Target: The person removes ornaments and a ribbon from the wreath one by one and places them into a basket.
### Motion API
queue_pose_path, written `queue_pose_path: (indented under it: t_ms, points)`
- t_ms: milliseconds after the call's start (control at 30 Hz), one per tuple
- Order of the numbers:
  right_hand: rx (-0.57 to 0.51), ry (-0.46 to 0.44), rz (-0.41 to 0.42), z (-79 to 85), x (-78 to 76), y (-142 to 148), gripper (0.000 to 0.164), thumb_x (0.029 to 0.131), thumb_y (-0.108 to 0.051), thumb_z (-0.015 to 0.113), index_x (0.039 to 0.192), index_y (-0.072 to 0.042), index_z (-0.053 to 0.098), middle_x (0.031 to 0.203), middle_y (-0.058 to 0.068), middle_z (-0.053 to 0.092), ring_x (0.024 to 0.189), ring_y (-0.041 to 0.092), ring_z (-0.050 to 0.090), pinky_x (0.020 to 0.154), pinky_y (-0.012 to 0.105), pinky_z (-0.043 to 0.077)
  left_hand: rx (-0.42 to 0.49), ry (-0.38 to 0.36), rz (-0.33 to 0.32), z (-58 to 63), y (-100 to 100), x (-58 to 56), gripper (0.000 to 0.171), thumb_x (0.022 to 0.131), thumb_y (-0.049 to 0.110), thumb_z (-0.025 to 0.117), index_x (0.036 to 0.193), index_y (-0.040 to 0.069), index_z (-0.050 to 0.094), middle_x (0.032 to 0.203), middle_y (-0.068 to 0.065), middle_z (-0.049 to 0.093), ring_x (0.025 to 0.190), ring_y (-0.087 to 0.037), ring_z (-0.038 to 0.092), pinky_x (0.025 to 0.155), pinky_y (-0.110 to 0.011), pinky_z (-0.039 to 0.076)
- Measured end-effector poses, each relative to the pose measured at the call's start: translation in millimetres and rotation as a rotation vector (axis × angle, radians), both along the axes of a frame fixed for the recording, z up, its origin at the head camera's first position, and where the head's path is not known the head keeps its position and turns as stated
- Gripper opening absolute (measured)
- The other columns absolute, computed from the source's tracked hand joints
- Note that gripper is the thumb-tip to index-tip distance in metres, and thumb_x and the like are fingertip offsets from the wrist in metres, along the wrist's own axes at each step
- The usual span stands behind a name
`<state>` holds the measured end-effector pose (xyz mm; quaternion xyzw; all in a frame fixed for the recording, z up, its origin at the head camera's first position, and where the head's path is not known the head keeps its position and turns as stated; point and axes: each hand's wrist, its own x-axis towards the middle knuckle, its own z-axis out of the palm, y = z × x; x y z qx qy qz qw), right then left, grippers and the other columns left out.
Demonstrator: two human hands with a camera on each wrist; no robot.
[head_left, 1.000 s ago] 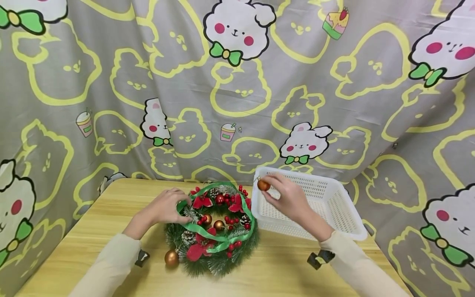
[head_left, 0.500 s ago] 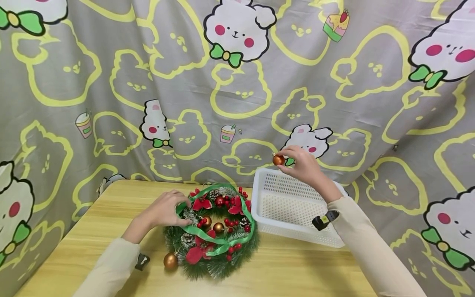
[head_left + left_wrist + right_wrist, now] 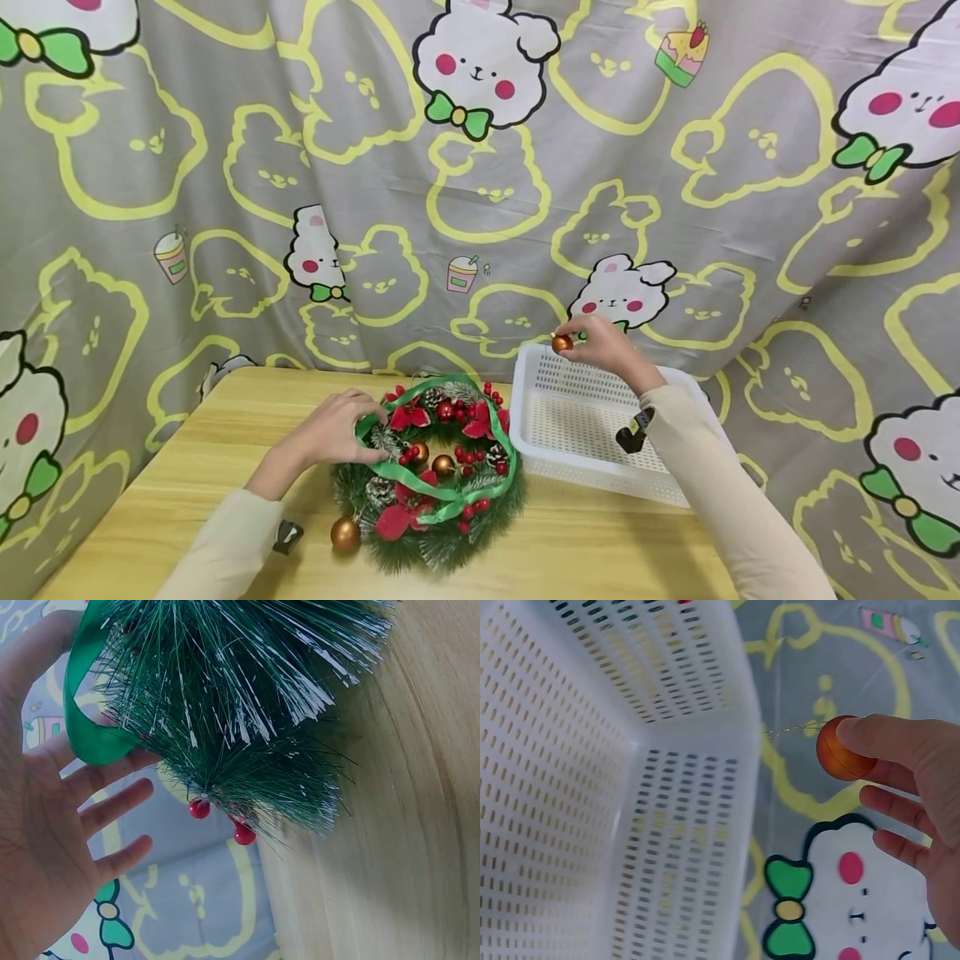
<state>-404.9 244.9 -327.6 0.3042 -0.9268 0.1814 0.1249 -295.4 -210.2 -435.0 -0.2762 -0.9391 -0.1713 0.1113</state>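
Pinched between thumb and fingers of right hand (image 3: pixel 602 340): small copper ball (image 3: pixel 836 757) with gold cord (image 3: pixel 799 730). Held up near far rim of white perforated basket (image 3: pixel 573 425), apart from rim in right wrist view, with cord pointing toward it. Just left of basket, flat on desk (image 3: pixel 202 450): pine wreath (image 3: pixel 450 542) with loop of green ribbon (image 3: pixel 94 746). At left side of wreath: left hand (image 3: pixel 337 427), fingers extended and spread around ribbon; firmness of contact impossible to tell. Hands well apart. Fitted on wreath: red flowers (image 3: pixel 393 523), red berries (image 3: pixel 244 833) and pine cones (image 3: pixel 380 490). In central opening: two copper balls (image 3: pixel 443 465). Near left edge of wreath, on desk: loose copper ball (image 3: pixel 346 534). Behind desk: grey curtain (image 3: pixel 375 192) with yellow outlines and white rabbit figures.
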Motion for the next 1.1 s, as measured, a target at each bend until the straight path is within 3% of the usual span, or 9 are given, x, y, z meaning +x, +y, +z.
queue_pose_path:
  t_ms: [200,367,500,633,900,1100]
  points:
    - [0.006,-0.068,-0.04,-18.9,-12.0,0,0.029,0.083,-0.012,0.083,0.111,-0.008,0.079,0.111,0.009,0.076,0.099,0.027,0.07,0.082,0.044,0.056,-0.001,0.008,-0.011,-2.0,0,-0.5,0.045,0.072,0.058,0.083,0.102,0.026,0.073,0.109,0.005,0.071,0.115,-0.028,0.061,0.093,-0.056,0.05]
    - [0.037,-0.101,-0.067,-31.0,-17.9,0,0.03,0.084,-0.013,0.082,0.114,-0.009,0.078,0.113,0.009,0.075,0.105,0.029,0.069,0.087,0.047,0.055,0.001,0.019,-0.015,-3.8,0,-1.1,0.045,0.072,0.058,0.083,0.102,0.027,0.072,0.11,0.005,0.072,0.115,-0.028,0.061,0.094,-0.056,0.05]
    - [0.089,-0.047,-0.047,-38.5,-20.5,0,0.026,0.082,-0.013,0.083,0.108,-0.01,0.08,0.109,0.009,0.075,0.104,0.03,0.068,0.086,0.049,0.055,0.002,0.031,-0.018,-4.3,0,-1.3,0.044,0.072,0.058,0.083,0.101,0.027,0.072,0.11,0.006,0.072,0.114,-0.027,0.062,0.094,-0.055,0.05]
    - [0.148,0.03,-0.022,-47.5,-23.1,0,0.022,0.079,-0.013,0.083,0.101,-0.012,0.081,0.1,0.005,0.076,0.093,0.028,0.067,0.077,0.044,0.054,0.0,0.045,-0.023,-4.3,0,-1.9,0.044,0.072,0.058,0.083,0.101,0.027,0.072,0.108,0.007,0.071,0.113,-0.025,0.062,0.093,-0.054,0.05]
    - [0.279,0.099,0.025,-61.4,-28.4,0,0.011,0.074,-0.013,0.082,0.082,-0.015,0.075,0.079,-0.002,0.069,0.077,0.017,0.05,0.069,0.034,0.042,-0.013,0.067,-0.024,-5.6,1,-3.5,0.045,0.072,0.059,0.082,0.101,0.026,0.072,0.109,0.006,0.071,0.113,-0.025,0.061,0.094,-0.054,0.05]
    - [0.358,0.145,0.075,-68.0,-31.3,-2,0.015,0.071,-0.013,0.084,0.085,-0.014,0.078,0.08,-0.001,0.073,0.074,0.017,0.053,0.071,0.037,0.046,-0.018,0.094,-0.027,-8.2,1,-4.7,0.046,0.072,0.06,0.082,0.101,0.026,0.072,0.108,0.006,0.07,0.111,-0.024,0.061,0.094,-0.053,0.05]
